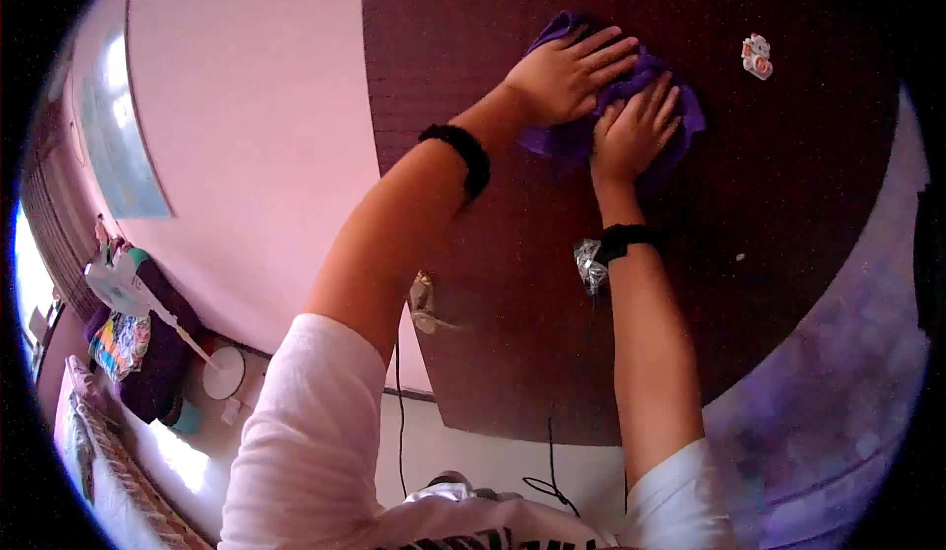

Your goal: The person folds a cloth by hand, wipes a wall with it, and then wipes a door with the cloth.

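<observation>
A crumpled purple cloth (567,143) lies against a dark brown panel (512,353). My left hand (567,77) rests flat on the cloth's upper part, fingers spread and pointing right. Just below and to its right, my right hand (634,141) presses flat on the cloth with its fingers stretched out and a little apart. Both palms hide much of the cloth. Neither hand's fingers are wrapped around it. Black bands (461,161) circle both forearms near the wrists.
A small white and pink figure (757,55) is on the panel at upper right. Beside the right wrist is a shiny silver piece (591,266); a brass-coloured fitting (424,304) is at the panel's left edge. A white fan (223,373) stands left. Dark cords (401,422) hang below.
</observation>
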`<state>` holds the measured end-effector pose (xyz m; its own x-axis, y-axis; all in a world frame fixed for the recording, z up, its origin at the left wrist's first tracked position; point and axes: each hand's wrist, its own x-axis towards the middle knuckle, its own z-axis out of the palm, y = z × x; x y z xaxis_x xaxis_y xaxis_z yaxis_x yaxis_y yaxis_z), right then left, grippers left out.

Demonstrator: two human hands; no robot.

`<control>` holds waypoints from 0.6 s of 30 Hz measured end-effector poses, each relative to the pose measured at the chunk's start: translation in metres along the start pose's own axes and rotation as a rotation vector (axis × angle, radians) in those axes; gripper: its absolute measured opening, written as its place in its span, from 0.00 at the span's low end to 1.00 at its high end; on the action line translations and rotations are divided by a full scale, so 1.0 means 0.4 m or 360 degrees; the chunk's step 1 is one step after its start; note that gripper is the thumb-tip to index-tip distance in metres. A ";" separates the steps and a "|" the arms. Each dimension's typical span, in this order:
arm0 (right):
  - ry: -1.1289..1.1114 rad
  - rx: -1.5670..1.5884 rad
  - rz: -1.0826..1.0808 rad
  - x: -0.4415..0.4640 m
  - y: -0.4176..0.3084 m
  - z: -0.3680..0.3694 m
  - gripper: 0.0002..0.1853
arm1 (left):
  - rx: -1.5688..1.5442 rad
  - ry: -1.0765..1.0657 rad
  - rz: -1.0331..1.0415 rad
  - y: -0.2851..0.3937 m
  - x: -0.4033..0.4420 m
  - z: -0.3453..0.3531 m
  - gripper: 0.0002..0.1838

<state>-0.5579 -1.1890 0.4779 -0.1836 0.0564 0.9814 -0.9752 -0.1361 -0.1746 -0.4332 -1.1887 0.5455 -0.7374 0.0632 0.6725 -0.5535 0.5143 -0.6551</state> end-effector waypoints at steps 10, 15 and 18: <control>-0.0195 -0.0063 -0.0127 -0.023 0.012 0.008 0.27 | 0.0211 0.0029 0.0069 -0.049 0.017 0.023 0.33; -0.0261 -0.0059 -0.0161 -0.022 0.003 0.013 0.29 | 0.0181 0.0097 -0.0008 -0.076 0.001 0.044 0.32; -0.0297 0.0020 -0.0237 -0.022 0.011 0.039 0.29 | 0.0177 0.0096 -0.0020 -0.107 -0.013 0.043 0.32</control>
<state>-0.5587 -1.2056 0.4696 -0.0110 -0.1066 0.9942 -0.9879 -0.1525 -0.0273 -0.4123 -1.2256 0.5643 -0.7074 0.1106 0.6981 -0.6044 0.4174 -0.6786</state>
